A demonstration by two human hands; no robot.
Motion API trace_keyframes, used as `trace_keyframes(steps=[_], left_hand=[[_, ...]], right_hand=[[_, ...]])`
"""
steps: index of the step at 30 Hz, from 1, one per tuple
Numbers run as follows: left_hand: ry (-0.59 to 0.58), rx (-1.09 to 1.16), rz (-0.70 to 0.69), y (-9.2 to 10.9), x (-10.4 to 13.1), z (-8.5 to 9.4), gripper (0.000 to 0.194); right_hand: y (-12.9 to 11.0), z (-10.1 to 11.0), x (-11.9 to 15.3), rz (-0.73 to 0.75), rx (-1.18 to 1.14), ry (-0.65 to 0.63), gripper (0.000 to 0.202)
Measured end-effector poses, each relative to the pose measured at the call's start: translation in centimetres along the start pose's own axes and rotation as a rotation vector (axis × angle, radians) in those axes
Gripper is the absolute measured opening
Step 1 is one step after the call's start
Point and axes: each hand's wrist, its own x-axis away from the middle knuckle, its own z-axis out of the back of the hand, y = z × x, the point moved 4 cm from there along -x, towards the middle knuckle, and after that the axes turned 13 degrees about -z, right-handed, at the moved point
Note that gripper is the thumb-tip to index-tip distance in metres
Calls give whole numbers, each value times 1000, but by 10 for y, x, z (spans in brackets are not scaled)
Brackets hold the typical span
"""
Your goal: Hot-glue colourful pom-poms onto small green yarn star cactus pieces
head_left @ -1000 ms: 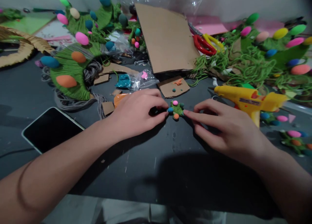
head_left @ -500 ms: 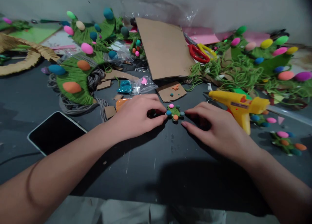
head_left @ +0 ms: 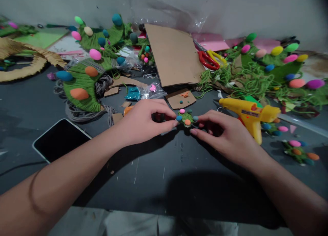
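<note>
Between my two hands is a small green yarn star (head_left: 186, 119) with coloured balls on its points: pink, blue, orange and dark teal. My left hand (head_left: 151, 119) pinches its left point by the blue ball, thumb below and forefinger above. From the other side, my right hand (head_left: 220, 128) grips the right point near a grey-blue ball with thumb and forefinger. Just behind the star lies a cardboard scrap (head_left: 180, 98) with bits of orange and teal clay on it. A yellow glue gun (head_left: 249, 114) rests beyond my right hand.
Similar small stars (head_left: 298, 152) lie at the right. A phone (head_left: 61, 140) with a cable is at the left. Behind are a yarn-wrapped green piece (head_left: 82, 83), a large cardboard sheet (head_left: 176, 56), red-and-yellow scissors (head_left: 211, 60) and tangled green yarn (head_left: 248, 78).
My right thumb and forefinger have closed in on the star's right point. The star has turned or tilted slightly, and the view has shifted a little.
</note>
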Motion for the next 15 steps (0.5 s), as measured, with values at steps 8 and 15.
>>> trace_keyframes(steps=[8,15], left_hand=[[60,21,-10,8,0,12,7],[99,-16,-190,27,6,17,9]], right_hand=[[-8,14,9,2,214,-166,27],[-12,29,41,-62,197,-189,26]])
